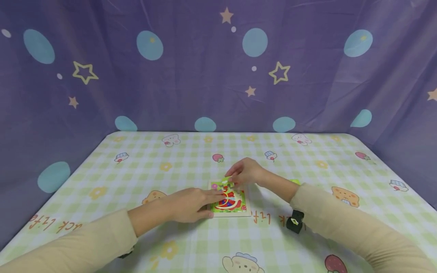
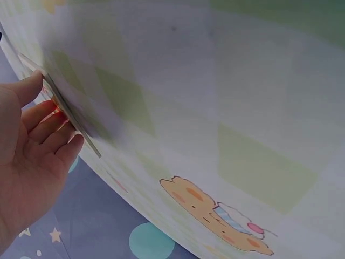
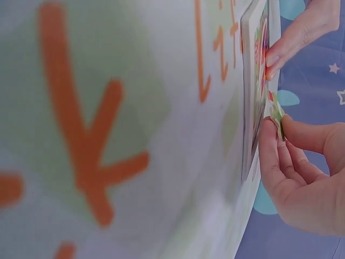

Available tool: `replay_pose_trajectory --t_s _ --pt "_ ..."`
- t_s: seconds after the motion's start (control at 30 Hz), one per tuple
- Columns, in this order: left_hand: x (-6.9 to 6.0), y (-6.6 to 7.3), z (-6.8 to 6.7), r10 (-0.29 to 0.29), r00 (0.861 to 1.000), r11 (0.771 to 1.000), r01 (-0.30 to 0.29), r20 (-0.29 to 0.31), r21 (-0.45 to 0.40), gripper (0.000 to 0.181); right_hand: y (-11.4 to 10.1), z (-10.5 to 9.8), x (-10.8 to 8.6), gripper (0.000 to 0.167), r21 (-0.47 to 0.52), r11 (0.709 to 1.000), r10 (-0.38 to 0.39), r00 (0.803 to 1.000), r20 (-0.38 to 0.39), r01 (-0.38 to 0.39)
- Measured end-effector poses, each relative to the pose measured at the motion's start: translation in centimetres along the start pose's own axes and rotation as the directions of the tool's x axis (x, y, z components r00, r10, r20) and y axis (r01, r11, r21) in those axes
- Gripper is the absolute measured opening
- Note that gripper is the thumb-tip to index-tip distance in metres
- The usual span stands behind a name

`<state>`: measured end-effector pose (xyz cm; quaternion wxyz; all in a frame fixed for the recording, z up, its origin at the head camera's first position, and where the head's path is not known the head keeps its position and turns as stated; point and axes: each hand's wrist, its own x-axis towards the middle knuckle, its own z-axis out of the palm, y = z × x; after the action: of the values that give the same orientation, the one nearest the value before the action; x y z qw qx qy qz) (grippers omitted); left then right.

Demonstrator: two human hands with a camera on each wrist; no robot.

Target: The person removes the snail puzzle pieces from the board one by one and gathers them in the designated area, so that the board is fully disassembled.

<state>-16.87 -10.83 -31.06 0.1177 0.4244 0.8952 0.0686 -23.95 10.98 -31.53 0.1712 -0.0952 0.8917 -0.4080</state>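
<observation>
A small square puzzle board (image 1: 229,214) with a pale rim and a red, green and yellow picture lies flat on the table. My left hand (image 1: 191,204) rests on its left part, fingers stretched over the picture. In the left wrist view the thumb of the left hand (image 2: 35,135) touches the edge of the board (image 2: 81,129). Over the far right part of the board, my right hand (image 1: 248,172) pinches a green puzzle piece (image 3: 277,116) between thumb and fingers. The piece is tilted up at the board's face in the right wrist view; whether it touches the board I cannot tell.
A bright yellow-green thing (image 1: 294,181), partly hidden by the right forearm, lies on the table right of the board. The checked tablecloth (image 1: 191,151) carries printed cartoons and letters. A purple curtain (image 1: 205,76) hangs behind the table's far edge.
</observation>
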Motion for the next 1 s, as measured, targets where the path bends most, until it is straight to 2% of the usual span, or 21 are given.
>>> replay_pose_trajectory --t_s 0.37,0.5,1.0 --pt "0.0 0.1 0.0 0.005 1.000 1.000 -0.005 -0.005 0.001 0.052 1.7 -1.8 -0.5 0.017 0.000 1.000 0.011 1.000 -0.026 -0.011" --pt "0.0 0.1 -0.1 0.003 1.000 1.000 -0.003 -0.002 0.001 0.052 2.6 -2.6 -0.8 0.019 0.015 1.000 -0.010 1.000 -0.013 0.011" --pt "-0.1 0.2 0.0 0.002 1.000 1.000 -0.002 -0.002 0.002 0.053 6.0 -6.0 -2.7 0.026 0.029 0.999 -0.016 1.000 -0.005 0.016"
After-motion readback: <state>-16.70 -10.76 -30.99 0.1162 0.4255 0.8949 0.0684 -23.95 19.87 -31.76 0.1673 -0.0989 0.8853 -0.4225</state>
